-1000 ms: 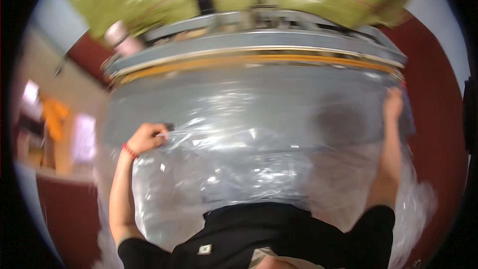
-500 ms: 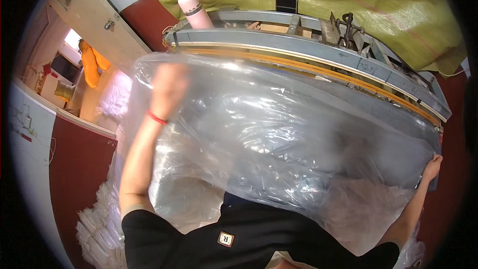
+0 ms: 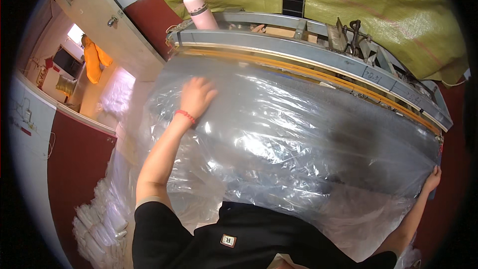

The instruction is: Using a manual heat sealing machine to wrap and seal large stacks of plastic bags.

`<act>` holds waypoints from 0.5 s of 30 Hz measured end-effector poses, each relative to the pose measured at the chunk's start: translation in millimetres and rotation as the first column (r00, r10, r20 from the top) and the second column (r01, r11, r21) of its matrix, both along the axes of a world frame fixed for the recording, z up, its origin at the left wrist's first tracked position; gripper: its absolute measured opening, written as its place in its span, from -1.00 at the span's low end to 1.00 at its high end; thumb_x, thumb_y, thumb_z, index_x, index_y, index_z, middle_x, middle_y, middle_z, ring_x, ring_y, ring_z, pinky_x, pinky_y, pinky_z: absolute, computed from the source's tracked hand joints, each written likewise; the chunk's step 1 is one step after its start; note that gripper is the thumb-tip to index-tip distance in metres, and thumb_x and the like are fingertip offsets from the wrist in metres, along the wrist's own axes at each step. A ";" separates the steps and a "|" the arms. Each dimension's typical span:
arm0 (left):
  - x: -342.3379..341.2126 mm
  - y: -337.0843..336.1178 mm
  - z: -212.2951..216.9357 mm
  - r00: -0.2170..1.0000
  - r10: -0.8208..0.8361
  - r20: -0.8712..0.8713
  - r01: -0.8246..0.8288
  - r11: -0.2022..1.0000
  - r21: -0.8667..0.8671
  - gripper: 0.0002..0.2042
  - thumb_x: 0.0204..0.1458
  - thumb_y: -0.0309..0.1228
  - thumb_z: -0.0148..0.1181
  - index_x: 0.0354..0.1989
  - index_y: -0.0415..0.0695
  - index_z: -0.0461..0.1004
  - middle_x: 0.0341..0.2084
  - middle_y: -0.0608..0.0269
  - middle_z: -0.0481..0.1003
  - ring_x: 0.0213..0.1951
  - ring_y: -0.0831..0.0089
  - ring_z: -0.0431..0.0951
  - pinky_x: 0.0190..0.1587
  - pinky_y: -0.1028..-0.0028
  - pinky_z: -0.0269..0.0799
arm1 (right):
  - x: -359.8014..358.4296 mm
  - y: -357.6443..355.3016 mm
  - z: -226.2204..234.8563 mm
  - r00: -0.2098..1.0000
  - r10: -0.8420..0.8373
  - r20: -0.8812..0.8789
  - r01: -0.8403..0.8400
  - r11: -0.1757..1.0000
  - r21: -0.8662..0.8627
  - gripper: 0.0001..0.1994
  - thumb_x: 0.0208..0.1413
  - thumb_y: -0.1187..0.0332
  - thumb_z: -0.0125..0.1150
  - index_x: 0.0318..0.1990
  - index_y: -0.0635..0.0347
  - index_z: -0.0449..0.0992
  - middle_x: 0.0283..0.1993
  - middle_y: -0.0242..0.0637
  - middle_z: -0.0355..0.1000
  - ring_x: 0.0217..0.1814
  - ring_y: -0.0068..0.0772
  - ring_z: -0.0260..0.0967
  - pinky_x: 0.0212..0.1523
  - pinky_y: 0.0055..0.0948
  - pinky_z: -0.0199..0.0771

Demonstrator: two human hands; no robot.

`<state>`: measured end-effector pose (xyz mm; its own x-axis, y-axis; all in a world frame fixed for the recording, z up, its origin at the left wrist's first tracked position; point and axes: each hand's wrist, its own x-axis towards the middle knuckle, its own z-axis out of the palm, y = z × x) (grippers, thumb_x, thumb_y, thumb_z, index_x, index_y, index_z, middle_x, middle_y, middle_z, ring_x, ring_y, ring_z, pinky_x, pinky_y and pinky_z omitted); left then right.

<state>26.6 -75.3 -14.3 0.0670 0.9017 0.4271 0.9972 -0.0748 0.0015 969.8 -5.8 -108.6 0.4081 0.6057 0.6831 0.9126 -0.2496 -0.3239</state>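
1. So the main thing here is the clear film (image 3: 279,134). It's a big crinkly sheet lying right in front of the person, between the two hands, and its long axis goes side to side, slanting from upper left to lower right in this view.

2. That slant pretty much follows the grey bar (image 3: 279,43) and the orange strip (image 3: 308,69), which run along the film's far side. I'd say that line-up is the relation that matters most.

3. Left hand (image 3: 196,97) is over the film's left part, up toward the far side. Fingers spread, palm down, not gripping anything. It's blurry, so I can't tell if it's pressing on the sheet or just above it.

4. Right hand (image 3: 432,179) is way out at the right end, lower in the view. Fingers look curled and pinching the film's edge there, and the folds run toward it. Can't make out each fingertip tho.

5. Nearer hand? Left one's closer to the middle of the film, right one's on the rim. From the left hand most of the sheet lies rightward and toward the body; from the right, it's all leftward.
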 end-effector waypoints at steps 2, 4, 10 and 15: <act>-5.6 15.3 -10.3 1.000 -0.019 0.019 0.018 0.999 0.043 -0.81 -0.16 -0.32 0.08 -0.44 -0.18 0.45 -0.39 0.11 0.40 -0.30 0.17 0.35 -0.26 0.24 0.26 | 25.0 -5.9 1.6 0.998 -0.010 -0.060 0.005 0.997 -0.080 -0.71 0.07 0.23 -0.04 -0.17 0.24 0.41 -0.44 -0.24 0.40 -0.38 -0.28 0.35 -0.34 -0.39 0.30; -6.0 22.5 -12.4 1.000 -0.024 0.014 0.023 0.997 0.075 -0.84 -0.17 -0.33 0.09 -0.55 -0.18 0.46 -0.48 0.11 0.40 -0.37 0.16 0.35 -0.31 0.24 0.27 | 24.1 -9.2 1.3 0.965 0.007 -0.262 -0.039 0.992 -0.117 -0.73 0.07 0.23 -0.02 -0.21 0.25 0.43 -0.48 -0.32 0.37 -0.44 -0.41 0.30 -0.39 -0.48 0.27; 3.5 38.8 -22.9 0.974 0.101 0.200 -0.150 0.958 0.245 -0.76 -0.21 -0.31 0.21 -0.69 -0.24 0.40 -0.60 0.11 0.39 -0.44 0.16 0.36 -0.41 0.32 0.29 | 36.3 -46.5 23.4 0.684 0.241 -0.689 -0.177 0.970 0.164 -0.78 0.05 0.22 0.04 -0.28 0.17 0.46 -0.52 -0.51 0.30 -0.52 -0.70 0.14 -0.50 -0.68 0.13; 13.4 32.6 -14.9 0.864 0.339 0.372 -0.400 0.911 0.098 -0.74 -0.27 -0.26 0.27 -0.55 -0.21 0.41 -0.67 0.13 0.38 -0.49 0.20 0.40 -0.45 0.29 0.29 | 19.5 -85.6 50.6 0.611 0.286 -0.738 -0.184 0.958 0.220 -0.78 0.04 0.21 0.08 -0.27 0.15 0.45 -0.42 -0.53 0.33 -0.42 -0.68 0.19 -0.41 -0.69 0.16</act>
